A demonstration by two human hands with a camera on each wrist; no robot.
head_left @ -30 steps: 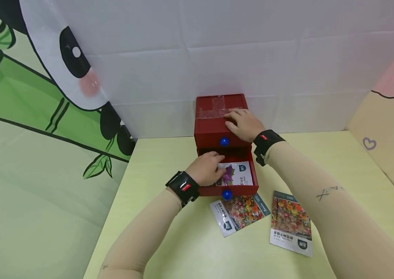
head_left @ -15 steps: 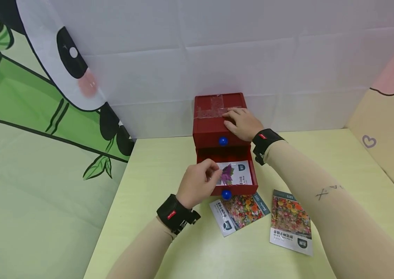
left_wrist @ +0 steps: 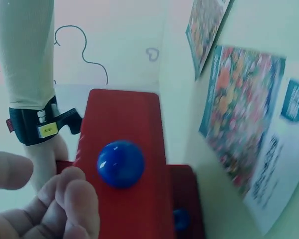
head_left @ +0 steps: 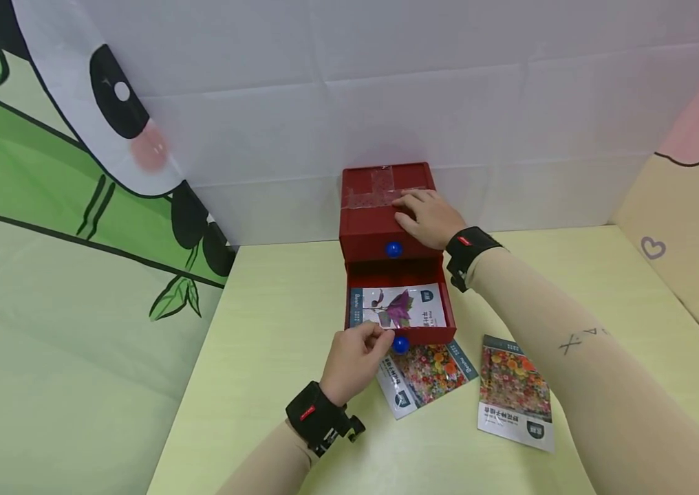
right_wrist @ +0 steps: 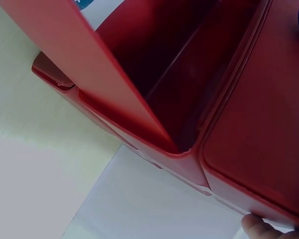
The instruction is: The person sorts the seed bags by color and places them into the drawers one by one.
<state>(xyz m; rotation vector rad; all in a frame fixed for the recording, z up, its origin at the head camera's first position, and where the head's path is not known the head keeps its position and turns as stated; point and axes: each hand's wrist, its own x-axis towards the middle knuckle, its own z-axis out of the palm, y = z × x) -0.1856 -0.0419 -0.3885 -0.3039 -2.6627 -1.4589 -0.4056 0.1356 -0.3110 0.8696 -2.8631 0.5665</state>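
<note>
A red two-drawer box [head_left: 362,230] stands against the back cloth, its lower drawer [head_left: 437,336] pulled out. Inside that drawer lies a seed packet [head_left: 430,309] picturing a purple flower. My left hand [head_left: 349,364] hovers at the drawer front beside the lower blue knob [head_left: 400,345]. In the left wrist view its fingers [left_wrist: 80,206] are bent, apart from the thumb and just short of the knob [left_wrist: 120,164]. My right hand [head_left: 431,220] rests on the box top; only fingertips [right_wrist: 259,226] of it show in the right wrist view, at the box's edge.
One flowery seed packet [head_left: 430,381] lies on the table [head_left: 287,295] partly under the drawer front. Another packet [head_left: 515,385] lies to its right, beside my right forearm. The upper drawer, with its own blue knob [head_left: 393,249], is closed.
My left hand has drawn back from inside the drawer and come down to the front by the knob, uncovering the purple-flower packet. My right hand stays on the box top.
</note>
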